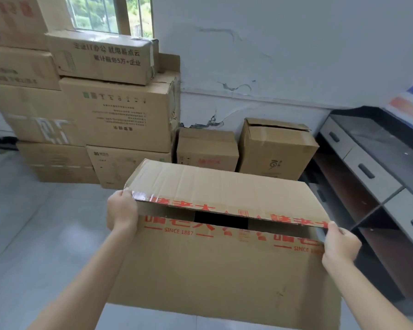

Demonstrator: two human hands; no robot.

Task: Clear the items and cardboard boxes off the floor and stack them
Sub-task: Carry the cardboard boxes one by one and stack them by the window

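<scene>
Fingers of left grip [122, 211] and right grip [340, 246] curl round the top flap of the large brown red-lettered cardboard box [224, 267], held near the stacked brown boxes [119, 115]. Supporting its base would likely keep it level.

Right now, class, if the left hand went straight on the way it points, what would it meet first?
Probably the bottom-right box of the stack, just beyond the left hand, which grips a flap corner of the carried box. Some floor lies between them; depth is unclear.
</scene>
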